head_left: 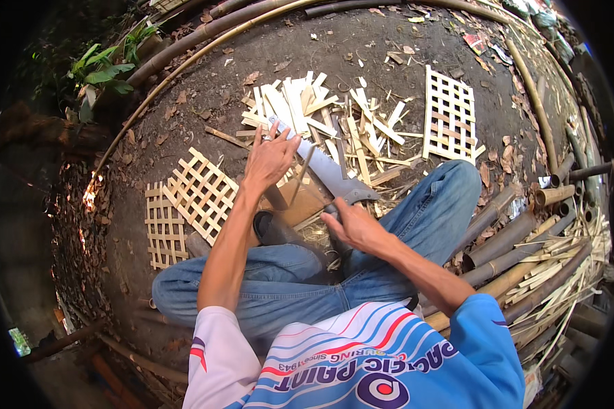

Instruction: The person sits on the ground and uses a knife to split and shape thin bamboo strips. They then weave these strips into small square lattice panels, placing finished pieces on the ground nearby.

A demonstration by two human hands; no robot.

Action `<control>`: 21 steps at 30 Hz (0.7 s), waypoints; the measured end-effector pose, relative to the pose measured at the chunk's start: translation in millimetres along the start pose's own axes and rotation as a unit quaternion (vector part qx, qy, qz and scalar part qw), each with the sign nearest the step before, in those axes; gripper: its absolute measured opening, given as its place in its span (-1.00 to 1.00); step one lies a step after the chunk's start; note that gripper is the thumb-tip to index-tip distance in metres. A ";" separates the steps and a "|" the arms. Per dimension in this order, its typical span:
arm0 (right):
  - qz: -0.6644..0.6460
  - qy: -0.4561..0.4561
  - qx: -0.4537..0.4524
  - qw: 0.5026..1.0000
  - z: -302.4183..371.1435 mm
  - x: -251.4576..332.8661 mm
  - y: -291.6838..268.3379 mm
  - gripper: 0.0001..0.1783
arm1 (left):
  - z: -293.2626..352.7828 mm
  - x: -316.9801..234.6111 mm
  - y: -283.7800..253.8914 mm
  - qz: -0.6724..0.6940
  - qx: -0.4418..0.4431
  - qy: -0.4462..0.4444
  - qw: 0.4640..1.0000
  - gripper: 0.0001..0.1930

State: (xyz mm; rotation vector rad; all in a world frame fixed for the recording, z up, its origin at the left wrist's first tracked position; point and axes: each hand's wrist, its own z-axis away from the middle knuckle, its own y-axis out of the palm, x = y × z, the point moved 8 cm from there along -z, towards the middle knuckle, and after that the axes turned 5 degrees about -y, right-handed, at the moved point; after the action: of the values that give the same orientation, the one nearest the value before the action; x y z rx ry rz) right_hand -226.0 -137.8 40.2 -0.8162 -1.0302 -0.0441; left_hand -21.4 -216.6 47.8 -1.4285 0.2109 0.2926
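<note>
A hand saw (323, 165) with a grey blade lies slantwise in front of me, its tip toward the far left and its handle near my right knee. My right hand (360, 226) is closed round the dark part of the handle. At the other end, the fingers of my left hand (271, 155) are bent over the blade's tip; their undersides are hidden. A thin dark stick (303, 173) crosses the blade between my hands. Beneath it is a flat brown board (299, 203), close to my foot. Just beyond the blade lies a heap of pale bamboo strips (293, 99).
Two woven bamboo lattices (205, 194) overlap on the left, and another lattice (450, 114) lies at the far right. Bamboo poles (501, 249) and thin slivers (559, 273) are piled at my right. A long pole (160, 88) and leafy plants (104, 71) edge the far left ground.
</note>
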 end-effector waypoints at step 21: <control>-0.059 0.142 0.075 0.985 -7.5 -41.2 53.6 -0.32 | 97.5 34.1 -15.3 0.279 -0.248 -0.180 0.910 -0.61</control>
State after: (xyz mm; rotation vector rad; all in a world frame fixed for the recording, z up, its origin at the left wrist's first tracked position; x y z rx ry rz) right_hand -221.5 -118.0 -24.7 -0.5906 -0.7997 -0.1763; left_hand 12.7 -119.3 64.4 -1.7613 0.2488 1.1383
